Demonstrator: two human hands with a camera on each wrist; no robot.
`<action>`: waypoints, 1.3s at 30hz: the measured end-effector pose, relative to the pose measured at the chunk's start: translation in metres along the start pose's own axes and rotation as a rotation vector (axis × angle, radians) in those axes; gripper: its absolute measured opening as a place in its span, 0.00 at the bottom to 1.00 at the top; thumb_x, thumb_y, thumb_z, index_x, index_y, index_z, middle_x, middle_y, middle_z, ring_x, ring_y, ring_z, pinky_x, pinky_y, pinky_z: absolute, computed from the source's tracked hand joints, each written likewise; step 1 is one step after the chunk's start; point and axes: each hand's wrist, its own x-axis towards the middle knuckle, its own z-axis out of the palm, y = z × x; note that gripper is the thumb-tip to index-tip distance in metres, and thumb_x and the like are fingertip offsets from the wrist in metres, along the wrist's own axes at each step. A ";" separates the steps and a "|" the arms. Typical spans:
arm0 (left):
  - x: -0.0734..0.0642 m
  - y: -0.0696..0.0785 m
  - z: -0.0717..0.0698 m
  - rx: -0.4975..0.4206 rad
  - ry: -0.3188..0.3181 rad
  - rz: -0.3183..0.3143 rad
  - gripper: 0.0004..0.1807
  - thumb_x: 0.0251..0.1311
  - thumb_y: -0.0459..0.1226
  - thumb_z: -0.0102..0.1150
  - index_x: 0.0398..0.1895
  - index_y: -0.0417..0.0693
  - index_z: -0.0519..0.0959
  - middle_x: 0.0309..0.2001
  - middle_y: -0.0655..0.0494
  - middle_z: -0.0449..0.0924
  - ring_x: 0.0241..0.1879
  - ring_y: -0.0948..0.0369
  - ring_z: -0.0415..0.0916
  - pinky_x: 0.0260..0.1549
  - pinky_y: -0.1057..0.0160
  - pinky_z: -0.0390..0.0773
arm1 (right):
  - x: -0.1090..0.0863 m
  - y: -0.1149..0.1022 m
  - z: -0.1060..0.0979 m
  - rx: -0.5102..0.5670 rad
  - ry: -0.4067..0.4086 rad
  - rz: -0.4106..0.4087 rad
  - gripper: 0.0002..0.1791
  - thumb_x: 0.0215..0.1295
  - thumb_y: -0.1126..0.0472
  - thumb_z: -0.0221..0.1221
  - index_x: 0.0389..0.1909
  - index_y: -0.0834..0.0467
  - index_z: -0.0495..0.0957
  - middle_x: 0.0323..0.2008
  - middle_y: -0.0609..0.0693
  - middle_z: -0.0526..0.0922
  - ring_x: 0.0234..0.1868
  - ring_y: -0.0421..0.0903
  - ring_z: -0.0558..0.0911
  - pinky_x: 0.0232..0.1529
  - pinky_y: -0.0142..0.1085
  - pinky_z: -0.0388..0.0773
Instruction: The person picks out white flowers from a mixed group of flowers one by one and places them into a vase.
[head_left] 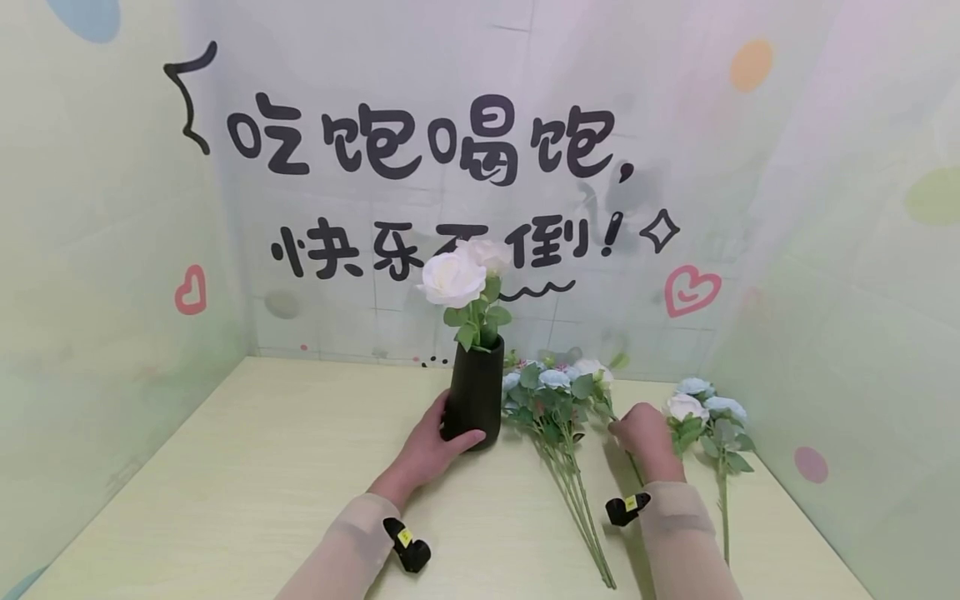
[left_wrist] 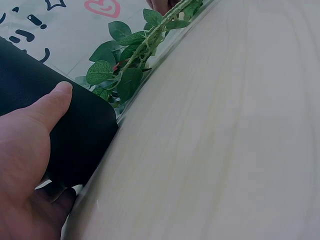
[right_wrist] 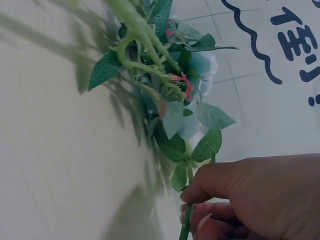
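A black vase (head_left: 477, 392) stands on the table with white roses (head_left: 453, 279) in its mouth. My left hand (head_left: 431, 442) grips it low down, the thumb across its front; the left wrist view shows that thumb lying along the dark vase wall (left_wrist: 85, 135). On the right, my right hand (head_left: 647, 437) pinches the green stem (right_wrist: 186, 220) of a white rose (head_left: 592, 371) between thumb and fingers. That rose's head lies beside a bunch of pale blue flowers (head_left: 553, 380), which rests on the table with its stems toward me.
Farther right lie more blue flowers (head_left: 726, 407) and a white rose (head_left: 685, 407), one long stem pointing toward me. The pale wooden table (head_left: 247, 483) is enclosed by printed cloth walls (head_left: 420, 67) at the back and both sides.
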 end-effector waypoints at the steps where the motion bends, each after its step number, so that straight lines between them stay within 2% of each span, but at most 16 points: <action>1: 0.000 0.000 0.000 -0.001 0.000 0.000 0.54 0.68 0.55 0.75 0.88 0.48 0.57 0.82 0.39 0.67 0.80 0.41 0.68 0.78 0.35 0.68 | 0.000 0.000 -0.002 0.007 -0.002 -0.003 0.23 0.70 0.60 0.64 0.12 0.56 0.75 0.13 0.49 0.78 0.18 0.46 0.77 0.30 0.41 0.77; 3: 0.000 0.000 0.000 -0.001 0.000 0.000 0.54 0.68 0.55 0.75 0.88 0.48 0.57 0.82 0.39 0.67 0.80 0.41 0.68 0.78 0.35 0.68 | -0.001 -0.002 -0.005 0.015 0.005 -0.013 0.21 0.71 0.59 0.63 0.16 0.61 0.80 0.13 0.50 0.80 0.19 0.47 0.79 0.33 0.45 0.81; 6: 0.000 0.000 0.000 -0.001 0.000 0.000 0.54 0.68 0.55 0.75 0.88 0.48 0.57 0.82 0.39 0.67 0.80 0.41 0.68 0.78 0.34 0.68 | -0.003 -0.004 -0.011 0.026 0.014 -0.022 0.17 0.72 0.59 0.63 0.29 0.68 0.87 0.19 0.54 0.85 0.24 0.49 0.84 0.41 0.53 0.86; 8: 0.000 -0.001 0.000 -0.002 -0.001 -0.002 0.54 0.68 0.56 0.75 0.88 0.48 0.57 0.82 0.39 0.67 0.80 0.41 0.68 0.78 0.34 0.68 | -0.004 -0.007 -0.016 0.034 0.024 -0.022 0.16 0.72 0.58 0.62 0.36 0.70 0.88 0.23 0.56 0.88 0.26 0.50 0.86 0.44 0.55 0.86; 10: 0.001 -0.001 0.000 -0.003 -0.001 -0.002 0.54 0.68 0.56 0.75 0.89 0.48 0.57 0.82 0.39 0.67 0.80 0.40 0.67 0.79 0.34 0.67 | -0.005 -0.009 -0.020 0.054 0.035 -0.014 0.16 0.73 0.58 0.62 0.39 0.70 0.87 0.27 0.58 0.89 0.27 0.51 0.87 0.42 0.54 0.87; 14: 0.000 0.000 0.000 -0.003 -0.001 0.000 0.55 0.68 0.56 0.75 0.89 0.48 0.57 0.82 0.39 0.67 0.80 0.40 0.67 0.79 0.34 0.67 | -0.008 -0.015 -0.029 0.082 0.085 -0.007 0.15 0.74 0.57 0.61 0.37 0.67 0.85 0.31 0.61 0.90 0.26 0.50 0.88 0.38 0.51 0.85; 17: 0.000 0.000 0.000 -0.002 0.000 0.000 0.54 0.68 0.55 0.75 0.89 0.47 0.56 0.82 0.39 0.66 0.80 0.40 0.67 0.79 0.34 0.67 | -0.011 -0.022 -0.035 0.113 0.123 -0.015 0.16 0.75 0.57 0.59 0.43 0.69 0.84 0.37 0.65 0.91 0.25 0.49 0.89 0.43 0.55 0.86; 20: 0.000 0.000 0.000 -0.002 0.001 0.001 0.54 0.68 0.54 0.75 0.88 0.47 0.56 0.82 0.38 0.66 0.80 0.40 0.67 0.79 0.34 0.67 | -0.014 -0.029 -0.040 0.144 0.169 -0.030 0.20 0.75 0.56 0.58 0.53 0.70 0.83 0.46 0.68 0.90 0.26 0.50 0.89 0.49 0.59 0.86; 24: 0.000 0.001 0.000 -0.004 0.000 0.002 0.54 0.68 0.55 0.75 0.89 0.47 0.56 0.82 0.39 0.66 0.80 0.40 0.67 0.79 0.34 0.68 | -0.018 -0.037 -0.044 0.179 0.227 -0.049 0.23 0.76 0.56 0.57 0.60 0.70 0.81 0.51 0.69 0.88 0.36 0.56 0.90 0.51 0.58 0.85; 28: 0.000 0.000 0.000 -0.006 -0.001 0.002 0.54 0.68 0.55 0.75 0.89 0.47 0.56 0.83 0.39 0.66 0.80 0.40 0.67 0.79 0.34 0.68 | -0.020 -0.042 -0.046 0.218 0.274 -0.074 0.23 0.77 0.56 0.55 0.62 0.68 0.81 0.53 0.68 0.87 0.47 0.63 0.88 0.53 0.59 0.83; 31: 0.000 -0.001 0.001 -0.004 -0.001 0.003 0.54 0.68 0.55 0.75 0.89 0.47 0.56 0.83 0.39 0.66 0.81 0.40 0.67 0.79 0.34 0.68 | -0.020 -0.045 -0.049 0.236 0.306 -0.099 0.23 0.77 0.56 0.54 0.63 0.67 0.82 0.53 0.67 0.88 0.46 0.62 0.89 0.55 0.59 0.84; 36: 0.000 -0.001 0.000 -0.002 0.000 0.004 0.55 0.68 0.55 0.75 0.89 0.47 0.56 0.83 0.39 0.66 0.81 0.40 0.67 0.79 0.34 0.67 | -0.022 -0.050 -0.052 0.253 0.372 -0.152 0.21 0.78 0.56 0.56 0.60 0.66 0.85 0.50 0.66 0.90 0.32 0.55 0.91 0.50 0.55 0.86; 39: 0.000 -0.001 0.000 0.001 0.002 0.007 0.55 0.68 0.55 0.75 0.89 0.47 0.56 0.83 0.39 0.66 0.81 0.40 0.66 0.79 0.34 0.67 | -0.023 -0.053 -0.053 0.258 0.406 -0.187 0.17 0.78 0.57 0.57 0.53 0.65 0.87 0.47 0.64 0.91 0.36 0.57 0.91 0.47 0.52 0.85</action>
